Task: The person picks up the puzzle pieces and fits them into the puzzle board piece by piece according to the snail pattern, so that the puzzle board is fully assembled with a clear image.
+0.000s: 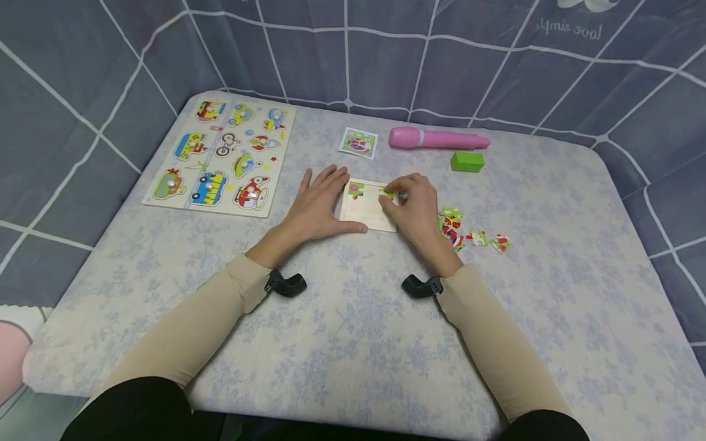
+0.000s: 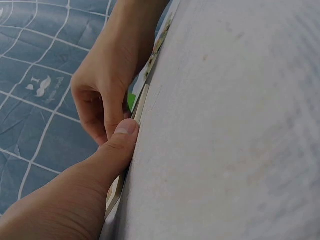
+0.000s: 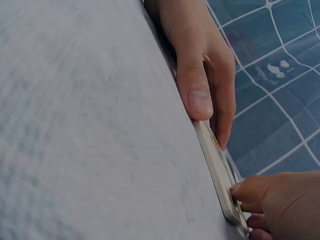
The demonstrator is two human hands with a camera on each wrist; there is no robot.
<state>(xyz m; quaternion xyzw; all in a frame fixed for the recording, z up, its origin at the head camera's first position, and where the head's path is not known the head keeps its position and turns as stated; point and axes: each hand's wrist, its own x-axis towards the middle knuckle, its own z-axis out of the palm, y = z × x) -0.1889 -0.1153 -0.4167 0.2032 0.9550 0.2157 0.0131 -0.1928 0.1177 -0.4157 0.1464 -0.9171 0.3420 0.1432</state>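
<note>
A small pale wooden puzzle board (image 1: 364, 211) lies flat on the table between the two hands. One jigsaw piece (image 1: 355, 189), green and pink, sits in its far left corner. My left hand (image 1: 315, 213) rests along the board's left side with fingers extended, thumb at the near edge. At the far right corner, my right hand (image 1: 417, 205) pinches a green jigsaw piece (image 1: 389, 195) between thumb and fingers, right over the board; the fingers partly hide it. Beside the right wrist lie loose jigsaw pieces (image 1: 452, 223), several heaped together and others apart.
A large peg puzzle board (image 1: 220, 156) with vehicle shapes lies at the left. Behind the small board is a picture card (image 1: 358, 143). A pink stick-shaped object (image 1: 438, 138) and a green block (image 1: 467, 162) lie at the back right, before a gridded curtain (image 1: 380, 61).
</note>
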